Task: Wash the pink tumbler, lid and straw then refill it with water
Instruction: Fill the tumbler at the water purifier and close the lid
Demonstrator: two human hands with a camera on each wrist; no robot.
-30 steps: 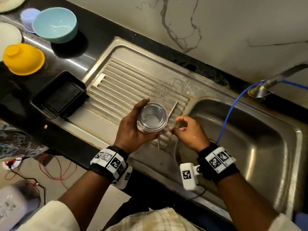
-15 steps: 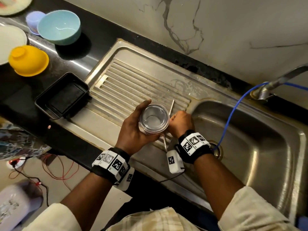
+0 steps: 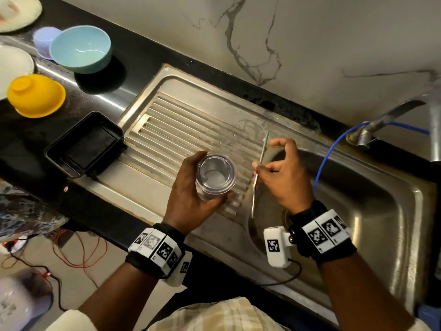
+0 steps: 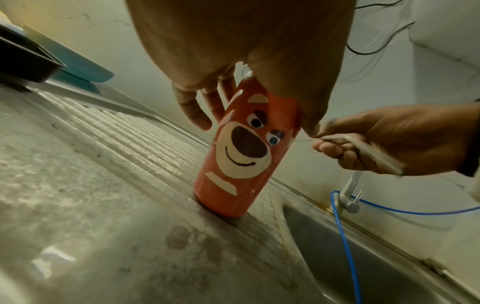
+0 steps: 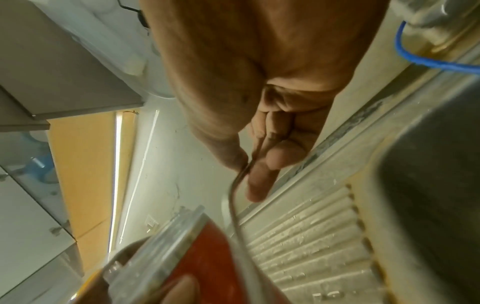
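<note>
The pink tumbler (image 3: 216,187) with a bear face (image 4: 245,152) stands upright on the ribbed drainboard (image 3: 191,130), a clear lid (image 3: 216,175) on top. My left hand (image 3: 188,194) grips the tumbler's upper part from the left. My right hand (image 3: 274,172) is just right of it, above the basin's left edge, pinching a thin metal straw (image 3: 262,149) between thumb and fingers. The straw (image 5: 233,205) hangs slanted and clear of the drainboard, and in the left wrist view the straw (image 4: 363,150) is blurred.
A black tray (image 3: 86,144) sits at the drainboard's left end. A yellow bowl (image 3: 35,95), a teal bowl (image 3: 81,48), a purple cup (image 3: 44,40) and plates stand on the dark counter. The sink basin (image 3: 358,211), tap (image 3: 391,115) and a blue hose (image 3: 327,158) are on the right.
My right hand closed on the straw lying beside the tumbler and lifted it up and to the right. The left hand and tumbler stayed put.
</note>
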